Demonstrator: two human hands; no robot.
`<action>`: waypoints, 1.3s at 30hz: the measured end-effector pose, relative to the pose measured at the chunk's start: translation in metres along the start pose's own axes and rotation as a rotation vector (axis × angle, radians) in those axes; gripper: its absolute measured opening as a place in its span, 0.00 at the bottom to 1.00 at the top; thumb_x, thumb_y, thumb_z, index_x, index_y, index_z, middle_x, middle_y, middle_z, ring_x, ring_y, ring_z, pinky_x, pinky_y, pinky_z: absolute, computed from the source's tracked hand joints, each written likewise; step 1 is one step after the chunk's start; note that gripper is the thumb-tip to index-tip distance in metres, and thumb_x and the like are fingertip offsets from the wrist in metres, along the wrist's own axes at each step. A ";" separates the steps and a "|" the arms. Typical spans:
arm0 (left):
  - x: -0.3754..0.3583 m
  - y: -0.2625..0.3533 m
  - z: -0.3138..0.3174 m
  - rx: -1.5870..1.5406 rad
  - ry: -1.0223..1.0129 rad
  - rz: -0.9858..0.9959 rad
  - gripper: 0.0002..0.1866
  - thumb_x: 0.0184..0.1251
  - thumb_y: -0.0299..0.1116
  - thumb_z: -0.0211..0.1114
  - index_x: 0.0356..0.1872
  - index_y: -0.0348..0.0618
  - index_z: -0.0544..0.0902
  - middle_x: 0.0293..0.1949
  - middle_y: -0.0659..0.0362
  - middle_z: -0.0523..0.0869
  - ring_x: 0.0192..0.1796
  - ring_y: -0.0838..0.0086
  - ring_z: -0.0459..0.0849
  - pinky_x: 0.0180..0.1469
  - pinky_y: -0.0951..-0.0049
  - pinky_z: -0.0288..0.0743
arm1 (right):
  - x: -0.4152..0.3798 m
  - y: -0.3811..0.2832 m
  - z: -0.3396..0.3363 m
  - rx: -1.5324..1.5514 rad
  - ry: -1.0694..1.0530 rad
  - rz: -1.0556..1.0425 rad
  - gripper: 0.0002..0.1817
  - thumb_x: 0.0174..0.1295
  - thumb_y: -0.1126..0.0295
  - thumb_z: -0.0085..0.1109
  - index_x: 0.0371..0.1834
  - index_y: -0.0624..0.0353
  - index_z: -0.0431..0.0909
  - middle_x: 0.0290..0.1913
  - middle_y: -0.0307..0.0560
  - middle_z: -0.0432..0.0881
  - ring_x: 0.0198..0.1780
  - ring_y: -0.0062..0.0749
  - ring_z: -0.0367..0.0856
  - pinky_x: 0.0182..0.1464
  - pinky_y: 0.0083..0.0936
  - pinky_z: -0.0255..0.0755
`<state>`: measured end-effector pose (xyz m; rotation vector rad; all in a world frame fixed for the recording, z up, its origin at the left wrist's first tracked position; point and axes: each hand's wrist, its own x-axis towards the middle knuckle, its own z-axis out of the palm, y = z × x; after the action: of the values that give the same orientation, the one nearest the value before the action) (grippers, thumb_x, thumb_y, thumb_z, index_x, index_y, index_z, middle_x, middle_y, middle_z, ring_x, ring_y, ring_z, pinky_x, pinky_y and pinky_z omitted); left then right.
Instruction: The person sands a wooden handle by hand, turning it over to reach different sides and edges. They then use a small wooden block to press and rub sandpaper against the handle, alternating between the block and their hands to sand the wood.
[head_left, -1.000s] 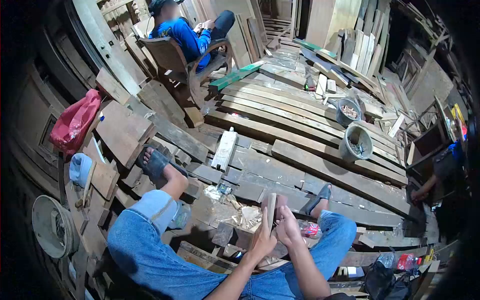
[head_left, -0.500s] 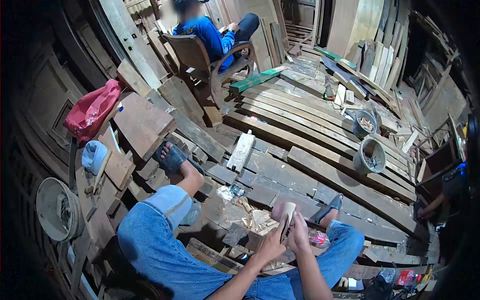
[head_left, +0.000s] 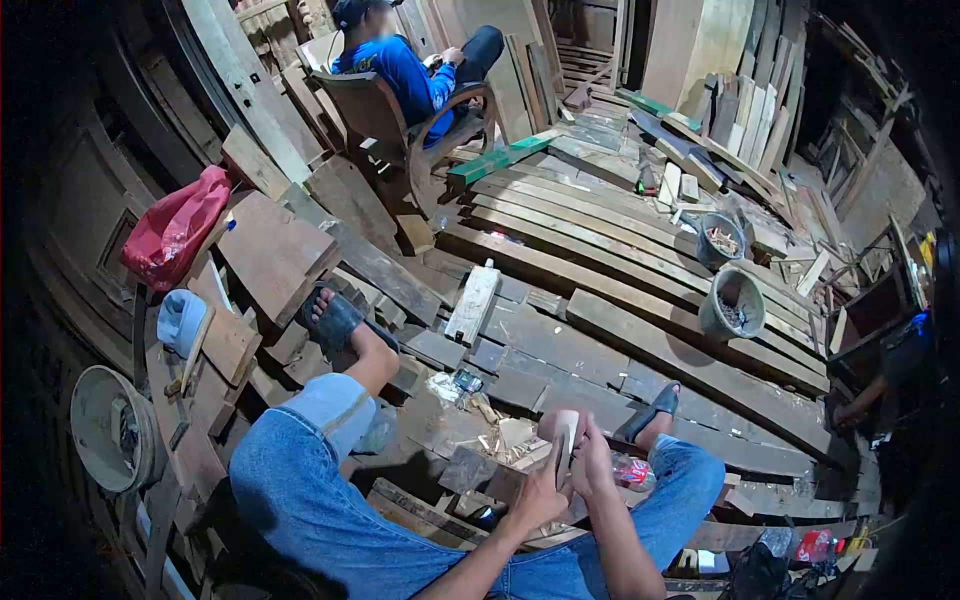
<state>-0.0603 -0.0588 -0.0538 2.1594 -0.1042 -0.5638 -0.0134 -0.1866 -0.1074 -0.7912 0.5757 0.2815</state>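
Between my knees, both hands meet on a small, smooth, pale brown wooden piece (head_left: 562, 426). My right hand (head_left: 593, 462) is closed around its right side. Closed at its lower end is my left hand (head_left: 541, 493), with fingers pointing up along a narrow flat strip that I cannot name. The fingers hide much of the grip. Just left of the hands, wood offcuts and shavings (head_left: 508, 440) lie on the boards. A clear plastic bottle with a red label (head_left: 632, 473) lies beside my right wrist.
A person in blue (head_left: 405, 85) sits in a wooden chair (head_left: 375, 110) at the back. Long planks (head_left: 640, 230) cover the floor ahead. Two buckets stand at right, including a grey bucket (head_left: 730, 305); another pail (head_left: 108, 430) is at far left. At the right edge, another person's hand (head_left: 855, 408) shows.
The view has shifted slightly, moving the scene a little left and up. My hands have stayed together on the wooden piece, with its pale face turned more upright.
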 end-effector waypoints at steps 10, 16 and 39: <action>0.010 -0.030 0.015 -0.077 0.161 0.123 0.51 0.61 0.29 0.65 0.83 0.56 0.45 0.33 0.32 0.86 0.41 0.34 0.86 0.44 0.43 0.81 | -0.004 0.016 0.001 -0.118 0.017 -0.069 0.29 0.79 0.46 0.44 0.66 0.61 0.73 0.58 0.47 0.81 0.59 0.32 0.77 0.64 0.37 0.68; 0.019 -0.031 0.017 0.073 0.040 0.076 0.52 0.56 0.29 0.66 0.82 0.56 0.48 0.34 0.34 0.86 0.40 0.35 0.86 0.45 0.42 0.81 | -0.004 0.005 0.004 -0.026 0.051 -0.117 0.31 0.80 0.44 0.40 0.67 0.61 0.70 0.59 0.48 0.80 0.59 0.37 0.78 0.64 0.39 0.70; 0.013 -0.016 0.011 0.098 0.044 0.067 0.52 0.57 0.29 0.68 0.82 0.61 0.50 0.36 0.34 0.86 0.41 0.35 0.86 0.45 0.41 0.79 | -0.007 0.011 -0.008 -0.025 0.004 -0.074 0.39 0.76 0.35 0.37 0.71 0.59 0.67 0.66 0.52 0.75 0.66 0.44 0.73 0.68 0.46 0.66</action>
<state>-0.0550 -0.0608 -0.0762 2.2529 -0.1826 -0.4807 -0.0267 -0.1850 -0.1140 -0.8354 0.5462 0.2195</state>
